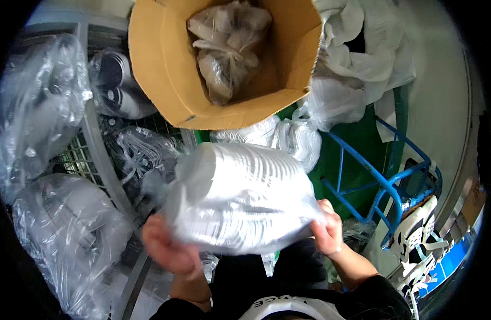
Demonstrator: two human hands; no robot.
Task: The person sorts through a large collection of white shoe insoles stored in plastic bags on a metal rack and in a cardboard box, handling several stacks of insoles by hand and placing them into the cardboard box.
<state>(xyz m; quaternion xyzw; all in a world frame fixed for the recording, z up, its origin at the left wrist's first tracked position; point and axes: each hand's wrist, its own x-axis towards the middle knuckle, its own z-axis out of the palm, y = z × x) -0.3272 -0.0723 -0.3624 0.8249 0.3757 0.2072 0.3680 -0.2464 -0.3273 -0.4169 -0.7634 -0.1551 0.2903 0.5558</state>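
Note:
A clear plastic bag of stacked white round tubs hangs between my hands, in front of my legs. My left hand, smeared by motion, is closed on the bag's lower left corner. At the right end my right hand pinches the gathered plastic between thumb and fingers. Just beyond the bag stands an open cardboard box. Inside it lie tied clear bags with pale contents that I cannot make out.
More bagged white stacks lie on the green floor past the held bag. To the left, a metal rack has filled bags around it. A blue tubular frame stands at the right, beside a pale wall.

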